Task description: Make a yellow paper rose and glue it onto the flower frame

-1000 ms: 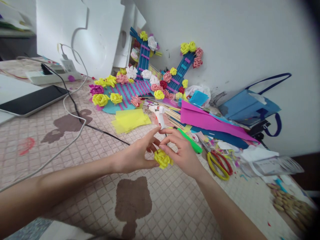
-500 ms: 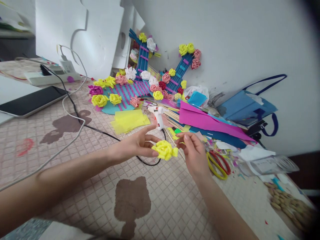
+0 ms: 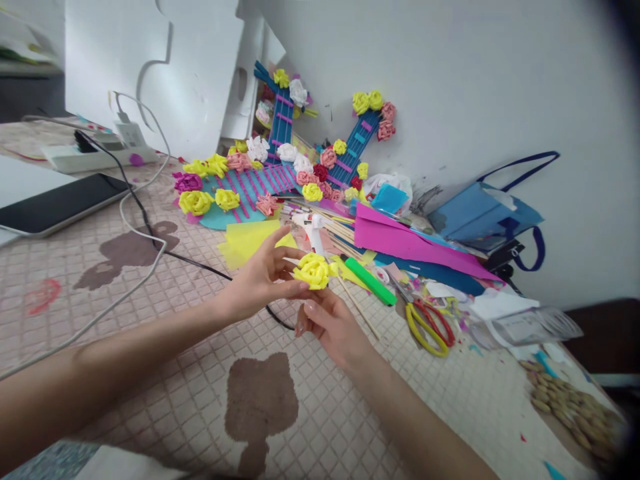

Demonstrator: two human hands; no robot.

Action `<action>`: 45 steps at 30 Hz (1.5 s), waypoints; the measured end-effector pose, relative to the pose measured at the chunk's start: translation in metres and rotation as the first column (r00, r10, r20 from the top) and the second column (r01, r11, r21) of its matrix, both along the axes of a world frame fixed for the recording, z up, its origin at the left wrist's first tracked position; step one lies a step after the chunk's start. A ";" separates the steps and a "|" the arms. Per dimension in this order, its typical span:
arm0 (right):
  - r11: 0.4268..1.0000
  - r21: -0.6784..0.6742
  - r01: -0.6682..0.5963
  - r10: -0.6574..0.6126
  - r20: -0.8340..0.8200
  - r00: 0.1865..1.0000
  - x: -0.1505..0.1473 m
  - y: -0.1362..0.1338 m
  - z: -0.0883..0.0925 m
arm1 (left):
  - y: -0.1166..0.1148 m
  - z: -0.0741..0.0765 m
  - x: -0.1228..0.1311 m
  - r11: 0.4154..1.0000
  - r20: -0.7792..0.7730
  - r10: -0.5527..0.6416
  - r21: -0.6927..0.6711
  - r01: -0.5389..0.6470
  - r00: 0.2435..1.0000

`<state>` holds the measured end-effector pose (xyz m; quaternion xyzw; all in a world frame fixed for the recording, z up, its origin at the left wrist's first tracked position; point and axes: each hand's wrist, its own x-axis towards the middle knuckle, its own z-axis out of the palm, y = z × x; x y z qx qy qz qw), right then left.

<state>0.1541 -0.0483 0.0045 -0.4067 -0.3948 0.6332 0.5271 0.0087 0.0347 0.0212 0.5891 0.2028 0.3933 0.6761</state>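
My left hand (image 3: 263, 277) pinches a small yellow paper rose (image 3: 313, 270) between thumb and fingers, lifted above the checked pink cloth (image 3: 165, 333). My right hand (image 3: 330, 323) is just under the rose, palm up with its fingers loosely curled and nothing seen in it. A white glue gun (image 3: 311, 227) lies just beyond the rose. Its black cord (image 3: 200, 265) runs under my hands.
A blue craft frame covered with paper roses (image 3: 270, 177) leans at the wall. Yellow paper sheets (image 3: 245, 240), a magenta sheet (image 3: 400, 237), a green marker (image 3: 370, 281), yellow-red scissors (image 3: 430, 327), a tablet (image 3: 60, 203), a power strip (image 3: 90, 157) and a blue bag (image 3: 485, 213) lie around.
My left hand raised the rose and carried it slightly left. My right hand let go of its pinch beside the rose and dropped below it, turning palm up.
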 end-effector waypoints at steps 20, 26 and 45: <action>0.979 0.053 0.197 -0.196 -0.019 0.980 0.001 -0.008 -0.001 | 0.007 -0.009 0.004 0.993 0.001 0.077 -0.086 -0.076 0.997; 0.900 0.297 0.319 -0.336 0.007 0.942 0.028 -0.011 0.023 | 0.019 -0.015 0.001 0.985 -0.088 0.148 -0.082 -0.155 0.985; 0.923 0.345 0.173 -0.376 0.701 0.606 0.070 0.003 -0.002 | 0.016 -0.025 -0.005 0.883 -0.204 0.193 0.462 -0.080 0.960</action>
